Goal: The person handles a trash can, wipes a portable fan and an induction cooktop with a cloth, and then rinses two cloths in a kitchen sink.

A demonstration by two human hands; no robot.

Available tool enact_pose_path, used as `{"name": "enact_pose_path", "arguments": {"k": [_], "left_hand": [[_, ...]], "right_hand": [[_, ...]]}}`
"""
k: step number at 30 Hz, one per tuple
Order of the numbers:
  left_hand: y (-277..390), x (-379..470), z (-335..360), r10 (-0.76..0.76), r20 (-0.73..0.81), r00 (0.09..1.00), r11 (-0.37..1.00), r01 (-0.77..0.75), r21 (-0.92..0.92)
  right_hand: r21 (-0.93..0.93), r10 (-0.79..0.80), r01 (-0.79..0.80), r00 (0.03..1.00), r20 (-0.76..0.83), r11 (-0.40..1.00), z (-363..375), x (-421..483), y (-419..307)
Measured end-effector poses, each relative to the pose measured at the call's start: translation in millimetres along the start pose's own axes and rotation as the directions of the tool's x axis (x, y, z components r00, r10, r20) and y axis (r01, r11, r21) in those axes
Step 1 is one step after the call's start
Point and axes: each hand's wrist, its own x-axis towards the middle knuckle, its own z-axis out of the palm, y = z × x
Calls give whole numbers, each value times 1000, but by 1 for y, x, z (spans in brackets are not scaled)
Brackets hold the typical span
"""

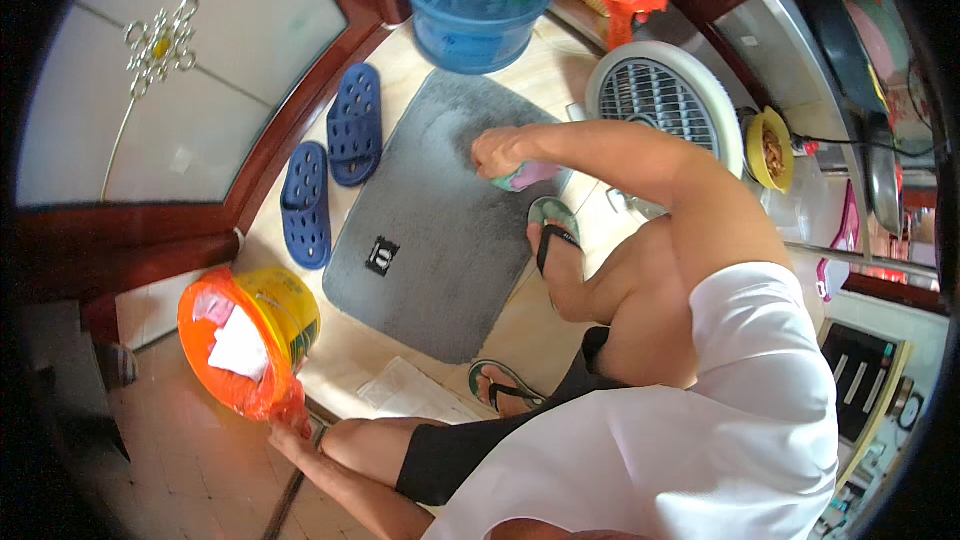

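My right hand (501, 154) is closed around a bunched green and purple cloth (534, 175), over the right part of a grey floor mat (420, 240). From this view I cannot tell whether the cloth touches the mat. At the lower left, my left hand (289, 435) grips the gathered edge of an orange plastic bag (196, 367). That bag lines a yellow bucket (294, 304), which leans with its mouth toward the left. Inside it lie white and pink crumpled pieces. Part of my left hand is hidden behind the bag.
Blue slippers (355, 124) stand beside the mat at the door frame. A large blue water bottle (480, 15) rises at the mat's far end. To the right are a round grilled appliance (656, 94) and a yellow bowl (766, 146) with brown pieces. My flip-flop (559, 217) touches the mat's edge.
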Motion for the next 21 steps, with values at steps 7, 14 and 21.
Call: {"name": "enact_pose_path", "arguments": {"k": [7,14,21], "left_hand": [[20,-17,-16,409,-154,900,270,42,962],[-1,-28,25,611,268,745,684,-667,295],[74,-133,193,-45,976,211,861,505,-70]], "right_hand": [[-27,-52,52,999,0,998,-9,15,-8],[-109,-425,411,866,-264,905,-31,30,-68],[-42,-613,682,627,-481,731,-52,-11,-197]]}}
